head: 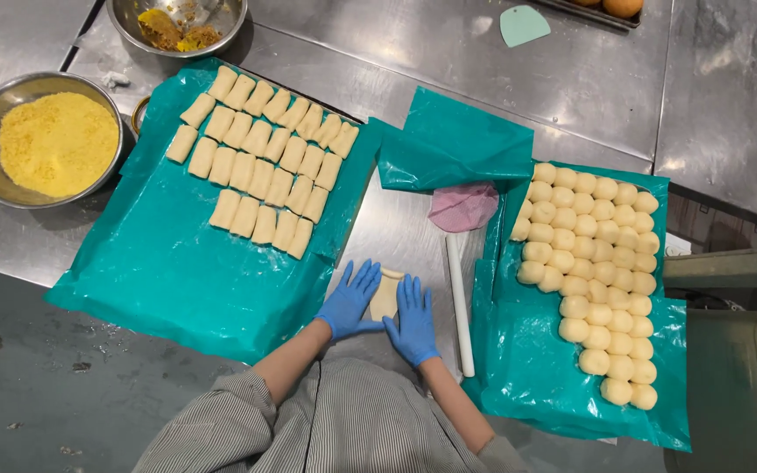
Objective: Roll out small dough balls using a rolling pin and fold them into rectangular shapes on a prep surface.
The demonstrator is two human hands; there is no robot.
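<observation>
Both of my hands wear blue gloves and rest on a small flattened piece of dough (385, 292) on the steel table (571, 79). My left hand (349, 300) lies along the dough's left side, fingers spread. My right hand (413, 320) lies flat along its right side. Right of my right hand lies a thin white rolling pin (460, 302). On the left, several rolled dough pieces (262, 163) sit in rows on a teal plastic sheet (159, 263). On the right, several round dough balls (593, 271) fill another teal sheet (527, 377).
A steel bowl of yellow crumbs (56, 143) stands at the far left. Another steel bowl (177, 24) with brownish filling is at the top. A pink patch (463, 207) lies above the rolling pin, a pale green scraper (524, 24) farther back, and a folded teal sheet (449, 140) between.
</observation>
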